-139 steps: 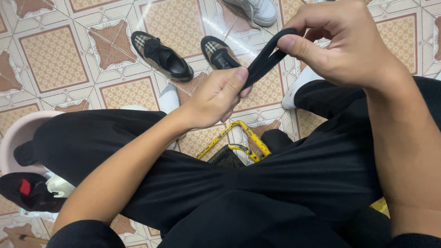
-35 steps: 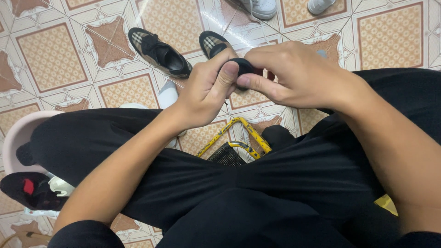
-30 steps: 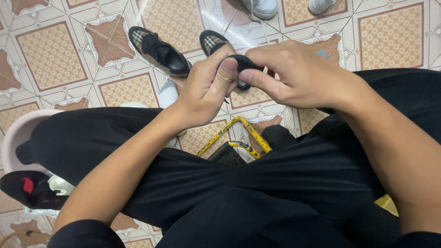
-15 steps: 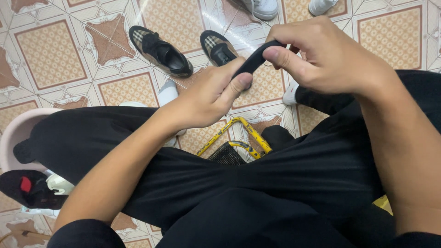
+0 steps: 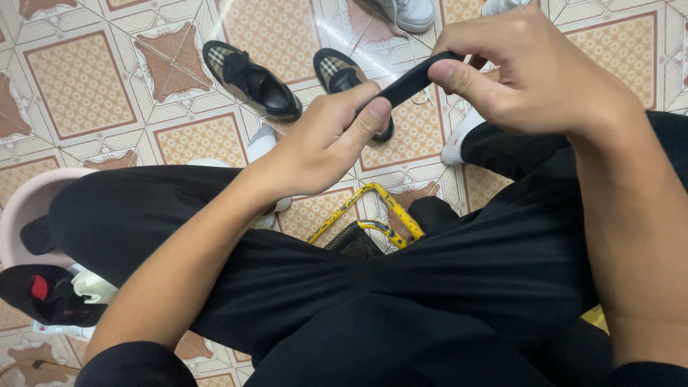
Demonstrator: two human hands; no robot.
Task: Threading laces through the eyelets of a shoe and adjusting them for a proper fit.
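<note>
I see the black strap (image 5: 410, 81) stretched between my two hands in the upper middle of the frame, above the lap. Its long axis runs on a slant, from the lower left end at my left hand (image 5: 326, 140) up to the right end at my right hand (image 5: 530, 68). The strap looks like a narrow band of dark fabric or elastic; I cannot tell which, nor whether it is a sock rolled thin.

My left hand pinches the lower end, thumb tip pressed against the strap with the fingers curled under, so the grip is narrow and closed on the band. My right hand holds the upper end the same way: thumb laid on top, index finger hooked over, the rest of the fingers folded in. The visible run of strap between the two pinches is short and looks taut. Neither hand is nearer than the other; both are already on it, one at each end.

Below the strap, on the patterned floor tiles (image 5: 79, 82), lie two dark checked slip-on shoes, one (image 5: 251, 70) at upper left and the other (image 5: 344, 75) partly hidden behind my left hand and the strap. A white sneaker (image 5: 408, 11) sits at the top edge. Black trousers (image 5: 301, 272) fill the lower frame, and a yellow-edged mesh bag (image 5: 365, 229) shows between the legs.
</note>
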